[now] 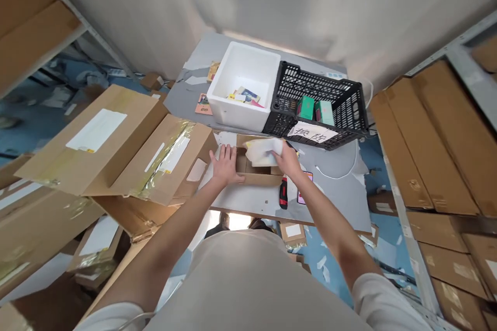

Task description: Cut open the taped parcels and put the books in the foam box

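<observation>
A small cardboard box [262, 180] stands open on the worktable in front of me. My left hand [226, 165] lies on its left end, fingers spread. Above the box, my right hand [288, 159] grips a whitish, partly see-through packet [264, 152] between thumb and fingers; its contents are blurred. Just below the right wrist lies a red and black utility knife [283, 194]. Beside the knife is a phone [305, 189] with a lit screen, partly covered by my right forearm.
Behind the box are a white foam box [237, 114] with small packets inside and a black crate [349, 137] holding green [306, 107] and pale cartons. Taped cardboard boxes [155, 160] crowd the left side. A white cable [341, 176] curves across the table's right. Shelved boxes [430, 134] flank the right.
</observation>
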`<state>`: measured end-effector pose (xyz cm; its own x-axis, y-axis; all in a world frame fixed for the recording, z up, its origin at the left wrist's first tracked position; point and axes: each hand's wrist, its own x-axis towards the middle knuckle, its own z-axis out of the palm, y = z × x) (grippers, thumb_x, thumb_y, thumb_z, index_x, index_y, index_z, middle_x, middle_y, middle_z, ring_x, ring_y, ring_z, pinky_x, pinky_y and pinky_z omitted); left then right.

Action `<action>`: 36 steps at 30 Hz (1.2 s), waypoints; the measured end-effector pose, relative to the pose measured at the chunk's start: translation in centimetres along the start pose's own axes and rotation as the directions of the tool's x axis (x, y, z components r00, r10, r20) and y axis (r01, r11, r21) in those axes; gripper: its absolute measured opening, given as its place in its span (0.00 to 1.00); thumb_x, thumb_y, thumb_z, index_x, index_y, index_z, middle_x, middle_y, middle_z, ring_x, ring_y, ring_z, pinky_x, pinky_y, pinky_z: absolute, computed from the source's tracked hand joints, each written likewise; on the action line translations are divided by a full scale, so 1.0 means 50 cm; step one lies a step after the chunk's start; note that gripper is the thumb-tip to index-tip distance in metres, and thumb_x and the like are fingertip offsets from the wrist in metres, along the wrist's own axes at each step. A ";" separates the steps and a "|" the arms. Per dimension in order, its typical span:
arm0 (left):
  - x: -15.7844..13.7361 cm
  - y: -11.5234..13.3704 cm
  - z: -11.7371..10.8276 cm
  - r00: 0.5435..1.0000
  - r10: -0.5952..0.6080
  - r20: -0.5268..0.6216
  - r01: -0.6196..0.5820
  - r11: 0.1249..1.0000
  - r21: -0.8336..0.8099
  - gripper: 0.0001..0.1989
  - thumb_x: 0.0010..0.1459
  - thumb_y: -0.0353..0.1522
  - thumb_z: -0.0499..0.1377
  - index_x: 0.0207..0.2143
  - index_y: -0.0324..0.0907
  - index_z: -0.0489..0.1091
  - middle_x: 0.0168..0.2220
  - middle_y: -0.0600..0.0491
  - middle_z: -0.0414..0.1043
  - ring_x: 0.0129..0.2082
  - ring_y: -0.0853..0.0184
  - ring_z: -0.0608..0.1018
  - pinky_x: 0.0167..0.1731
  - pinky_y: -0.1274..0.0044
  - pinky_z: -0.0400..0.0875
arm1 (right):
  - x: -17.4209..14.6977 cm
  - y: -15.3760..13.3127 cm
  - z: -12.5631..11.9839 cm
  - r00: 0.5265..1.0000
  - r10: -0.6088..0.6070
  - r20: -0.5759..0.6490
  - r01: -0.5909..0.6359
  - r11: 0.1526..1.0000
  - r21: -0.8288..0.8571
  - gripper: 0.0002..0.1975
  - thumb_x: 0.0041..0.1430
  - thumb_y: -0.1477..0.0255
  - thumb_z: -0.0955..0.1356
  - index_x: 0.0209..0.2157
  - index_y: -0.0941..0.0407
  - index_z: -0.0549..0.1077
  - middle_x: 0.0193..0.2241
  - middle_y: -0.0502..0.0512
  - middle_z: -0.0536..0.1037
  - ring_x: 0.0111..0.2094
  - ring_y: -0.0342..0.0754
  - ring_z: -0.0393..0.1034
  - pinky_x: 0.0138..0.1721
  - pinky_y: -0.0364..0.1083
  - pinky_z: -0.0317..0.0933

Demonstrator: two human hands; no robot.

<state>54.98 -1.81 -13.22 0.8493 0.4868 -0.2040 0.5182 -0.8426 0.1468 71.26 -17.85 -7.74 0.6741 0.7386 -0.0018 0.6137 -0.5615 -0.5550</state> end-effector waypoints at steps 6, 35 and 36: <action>-0.063 0.019 -0.042 0.993 0.098 -0.064 -0.114 0.711 -0.694 0.47 0.46 0.43 0.61 0.64 0.37 0.45 0.65 0.38 0.42 0.65 0.49 0.46 0.59 0.53 0.44 | -0.159 -0.072 0.069 0.836 0.503 -0.219 0.001 0.398 0.917 0.28 0.49 0.63 0.70 0.51 0.57 0.64 0.46 0.58 0.74 0.48 0.52 0.67 0.51 0.53 0.60; -0.167 -0.037 -0.054 0.955 0.265 0.136 0.115 0.093 -0.989 0.23 0.53 0.50 0.55 0.36 0.39 0.71 0.30 0.50 0.74 0.28 0.66 0.75 0.29 0.75 0.70 | -0.215 -0.127 0.078 0.934 0.203 0.293 -0.344 0.302 0.889 0.20 0.44 0.61 0.73 0.37 0.55 0.72 0.29 0.51 0.77 0.29 0.45 0.71 0.32 0.44 0.64; -0.169 -0.043 -0.054 0.947 0.275 0.166 0.152 0.071 -0.986 0.23 0.53 0.50 0.55 0.36 0.38 0.71 0.29 0.50 0.74 0.27 0.66 0.74 0.27 0.75 0.69 | -0.205 -0.128 0.087 0.938 0.196 0.284 -0.334 0.309 0.890 0.21 0.40 0.63 0.75 0.37 0.55 0.72 0.30 0.51 0.78 0.31 0.46 0.72 0.34 0.45 0.65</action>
<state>46.95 -3.47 -9.20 0.9303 0.1906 -0.3133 0.2649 0.2416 0.9335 58.64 -20.22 -7.77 0.6364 0.6889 -0.3470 -0.4015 -0.0882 -0.9116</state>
